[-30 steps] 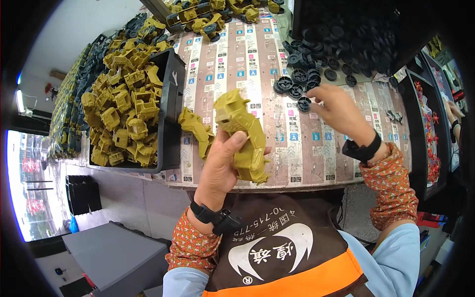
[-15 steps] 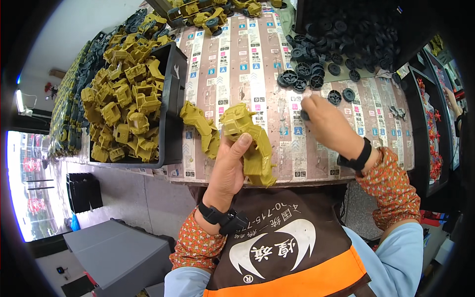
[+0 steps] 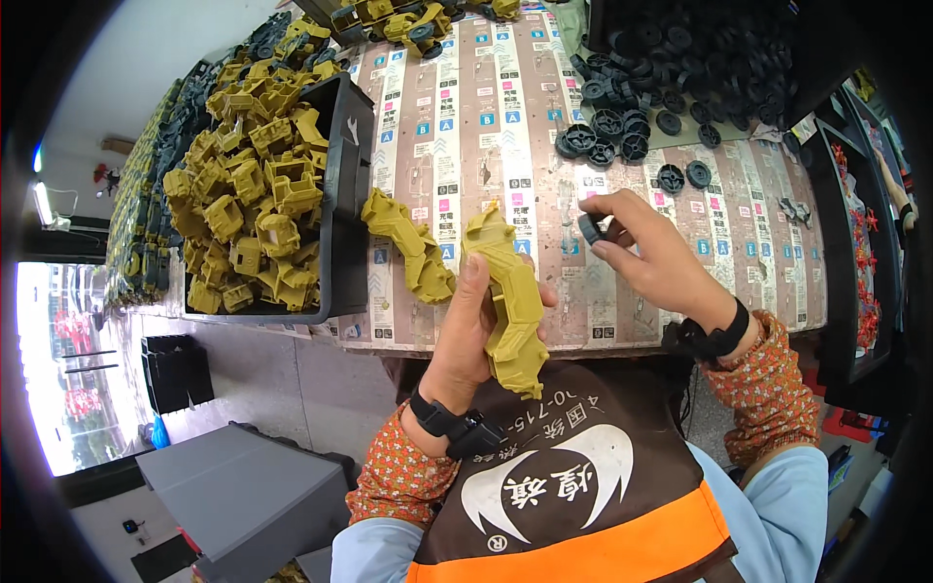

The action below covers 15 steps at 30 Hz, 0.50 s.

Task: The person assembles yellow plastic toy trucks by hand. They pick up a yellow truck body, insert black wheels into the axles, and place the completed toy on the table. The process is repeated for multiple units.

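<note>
My left hand [image 3: 465,330] is wrapped round an olive-yellow plastic toy vehicle body [image 3: 515,309], held upright over the table's front edge. Between the thumb and fingers of my right hand [image 3: 646,243] is a small black toy wheel [image 3: 590,228], a little to the right of the body and apart from it. A second yellow vehicle body [image 3: 408,245] lies on the table just left of my left hand. Two loose black wheels [image 3: 671,178] lie beyond my right hand, near a larger heap of black wheels [image 3: 632,107].
A black bin [image 3: 342,194] piled with yellow vehicle bodies [image 3: 248,209] stands at the left. More yellow bodies with wheels [image 3: 408,24] lie at the far edge. A dark tray with red parts [image 3: 855,262] is at the right. The patterned tabletop [image 3: 466,126] lies between.
My left hand has turned the vehicle body more upright and shifted slightly right. My right hand has tilted, so the black wheel in its fingers now shows more fully.
</note>
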{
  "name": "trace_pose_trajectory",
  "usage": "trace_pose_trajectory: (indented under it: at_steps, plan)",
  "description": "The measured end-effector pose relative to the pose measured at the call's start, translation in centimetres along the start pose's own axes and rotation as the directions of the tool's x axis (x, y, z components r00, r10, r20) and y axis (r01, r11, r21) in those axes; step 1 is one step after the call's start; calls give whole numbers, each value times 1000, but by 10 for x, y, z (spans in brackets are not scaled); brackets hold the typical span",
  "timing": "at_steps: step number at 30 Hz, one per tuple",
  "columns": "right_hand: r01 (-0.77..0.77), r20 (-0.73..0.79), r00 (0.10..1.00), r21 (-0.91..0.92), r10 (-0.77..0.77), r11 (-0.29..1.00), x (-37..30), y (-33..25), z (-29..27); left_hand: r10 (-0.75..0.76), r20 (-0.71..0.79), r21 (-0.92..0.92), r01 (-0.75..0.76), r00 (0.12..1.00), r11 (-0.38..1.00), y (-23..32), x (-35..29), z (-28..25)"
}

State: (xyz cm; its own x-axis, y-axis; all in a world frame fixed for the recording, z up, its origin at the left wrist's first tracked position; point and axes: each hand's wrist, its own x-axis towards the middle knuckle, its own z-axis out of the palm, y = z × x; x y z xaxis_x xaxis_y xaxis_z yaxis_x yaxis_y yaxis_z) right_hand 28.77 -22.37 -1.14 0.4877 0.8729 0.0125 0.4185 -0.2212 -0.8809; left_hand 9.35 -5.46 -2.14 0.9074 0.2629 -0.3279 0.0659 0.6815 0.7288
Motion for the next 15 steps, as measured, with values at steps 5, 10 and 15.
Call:
trace_pose_trajectory:
  at_steps: [5,10,15]
  plan:
    - [-54,34,999,648,42,759,-5,-19,27,184,-90,253,-157,979,955,-20,5,8]
    - [-25,-41,997,665,70,747,-11,-28,39,265,-41,343,-235,963,909,-18,6,17]
    - [-2,-99,991,680,95,733,-17,-25,47,352,-2,557,-291,936,778,-19,2,19]
